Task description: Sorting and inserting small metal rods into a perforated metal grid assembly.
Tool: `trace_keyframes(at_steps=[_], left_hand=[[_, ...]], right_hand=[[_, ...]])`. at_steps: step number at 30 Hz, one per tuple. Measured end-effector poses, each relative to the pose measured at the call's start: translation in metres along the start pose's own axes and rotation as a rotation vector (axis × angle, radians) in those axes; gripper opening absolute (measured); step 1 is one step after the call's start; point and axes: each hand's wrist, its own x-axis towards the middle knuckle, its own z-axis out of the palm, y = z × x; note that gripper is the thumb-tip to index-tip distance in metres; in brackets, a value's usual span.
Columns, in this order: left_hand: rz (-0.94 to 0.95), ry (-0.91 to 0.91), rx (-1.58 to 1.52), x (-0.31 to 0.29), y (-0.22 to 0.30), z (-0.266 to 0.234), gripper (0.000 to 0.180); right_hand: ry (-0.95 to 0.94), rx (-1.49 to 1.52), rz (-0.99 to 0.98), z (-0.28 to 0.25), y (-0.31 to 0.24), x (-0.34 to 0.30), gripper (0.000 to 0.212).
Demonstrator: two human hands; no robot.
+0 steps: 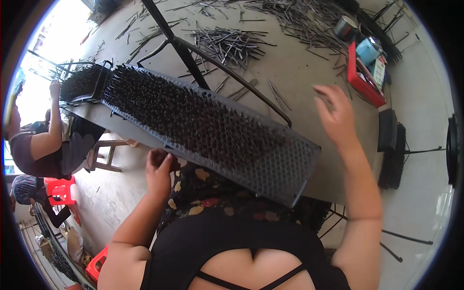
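A long dark perforated board lies slantwise in front of me, its surface a grid of holes. Short dark sticks stand packed upright in most of it; bare holes show at its right end. Close to the board's near edge is my left hand, its fingers curled together; whatever they hold, if anything, is too dark to make out. Away from the board on the right, my right hand is raised over the floor. Its thumb and fingers are apart, with nothing visible between them.
Heaps of thin dark sticks lie on the floor ahead. A black metal frame crosses behind the board. At the right are a red tray of small items and a dark bristly block. Another person sits at the left.
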Motion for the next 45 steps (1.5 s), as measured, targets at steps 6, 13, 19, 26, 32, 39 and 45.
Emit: trace_keyframes(at_steps=[6,13,19,26,32,39,45], left_hand=[[0.981,-0.07,0.956,0.036,-0.015,-0.021,0.038],[1.263,0.028,1.083,0.074,-0.062,-0.044,0.062],[1.311,0.021,1.098,0.091,-0.088,-0.058,0.082],[1.318,0.092,1.048,0.091,-0.09,-0.052,0.069],[1.334,0.087,1.007,0.091,-0.069,-0.033,0.051],[1.35,0.097,0.982,0.089,-0.067,-0.034,0.051],[1.437,0.12,0.879,0.094,-0.069,-0.031,0.051]], right_hand=[[-0.537,-0.041,-0.745,0.129,-0.003,0.086,0.035],[-0.239,-0.182,-0.793,0.179,-0.009,0.128,0.028],[-0.401,0.03,-0.889,0.205,-0.033,0.126,0.026],[-0.429,0.14,-0.948,0.222,-0.049,0.161,0.029],[-0.486,-0.37,-0.852,0.239,-0.067,0.191,0.037],[-0.55,-0.666,-0.092,0.241,-0.062,0.242,0.09],[-0.584,-0.194,0.24,0.248,-0.011,0.279,0.107]])
